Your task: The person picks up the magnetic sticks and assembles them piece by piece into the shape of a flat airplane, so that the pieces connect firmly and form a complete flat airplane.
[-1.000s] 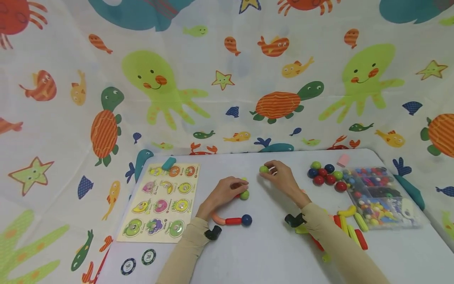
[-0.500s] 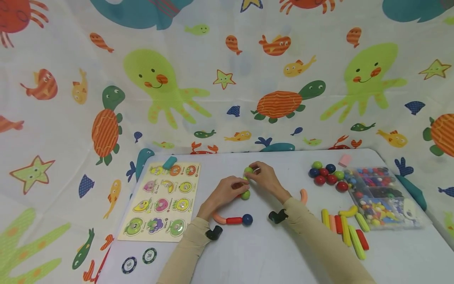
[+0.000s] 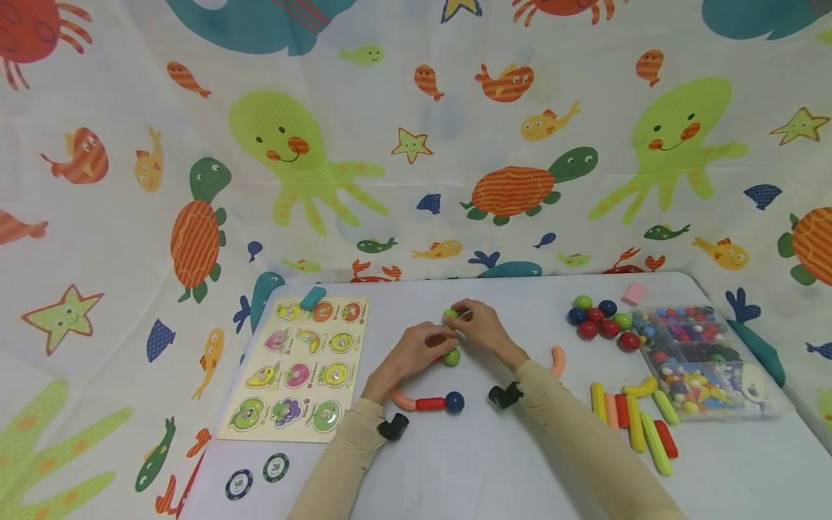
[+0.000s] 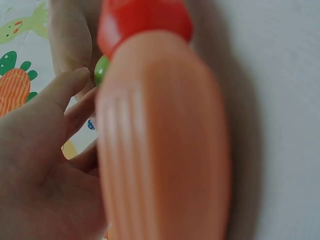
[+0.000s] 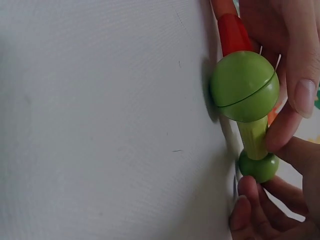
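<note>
My right hand (image 3: 482,329) holds a green ball (image 5: 258,166) at the far end of a yellow-green stick (image 5: 253,137). From the near side my left hand (image 3: 416,352) steadies that stick with its fingers. A second green ball (image 5: 245,86) sits at the stick's near end, with a red stick (image 5: 233,34) joined to it. Large in the left wrist view is a salmon-coloured piece (image 4: 165,135), attached to a red one (image 4: 145,25). Nearer me, a curved salmon piece (image 3: 403,400), a red stick (image 3: 430,404) and a dark blue ball (image 3: 454,402) form a row.
Left lies a fruit puzzle board (image 3: 292,368) with a teal block (image 3: 313,298), near two round chips (image 3: 276,467). On the right are loose balls (image 3: 609,328), coloured sticks (image 3: 635,422), a curved piece (image 3: 557,360), a pink block (image 3: 633,293) and a divided bead box (image 3: 715,415).
My right hand has moved left with the green ball and brought it to the far end of the yellow-green stick. The left hand has stayed nearly in place.
</note>
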A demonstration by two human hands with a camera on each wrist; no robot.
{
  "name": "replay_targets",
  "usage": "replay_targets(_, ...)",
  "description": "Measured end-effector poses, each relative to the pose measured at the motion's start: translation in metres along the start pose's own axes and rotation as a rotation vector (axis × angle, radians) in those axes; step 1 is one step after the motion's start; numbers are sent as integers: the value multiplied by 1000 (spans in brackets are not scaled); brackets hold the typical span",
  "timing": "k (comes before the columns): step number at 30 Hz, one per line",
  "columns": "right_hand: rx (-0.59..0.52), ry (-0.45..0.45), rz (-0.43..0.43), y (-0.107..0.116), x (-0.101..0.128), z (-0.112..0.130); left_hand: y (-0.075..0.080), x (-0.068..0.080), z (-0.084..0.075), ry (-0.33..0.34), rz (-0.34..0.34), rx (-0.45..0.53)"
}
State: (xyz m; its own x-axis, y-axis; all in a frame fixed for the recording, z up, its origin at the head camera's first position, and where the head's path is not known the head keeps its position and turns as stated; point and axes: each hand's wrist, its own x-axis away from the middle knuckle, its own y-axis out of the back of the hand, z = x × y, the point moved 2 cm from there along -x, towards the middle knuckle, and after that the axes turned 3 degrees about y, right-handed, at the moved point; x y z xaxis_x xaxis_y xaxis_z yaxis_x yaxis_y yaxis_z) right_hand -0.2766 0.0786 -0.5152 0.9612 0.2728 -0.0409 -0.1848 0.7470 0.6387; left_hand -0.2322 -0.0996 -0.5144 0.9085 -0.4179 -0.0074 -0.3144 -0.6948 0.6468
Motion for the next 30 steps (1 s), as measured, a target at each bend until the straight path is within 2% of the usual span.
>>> replay_targets(17,19,-5,19,4,4,-4,0,1,-2,-9,10,-18)
replay_targets(30,8,-22,-34,33,24,-15,0,1,-1,-13,9,-4)
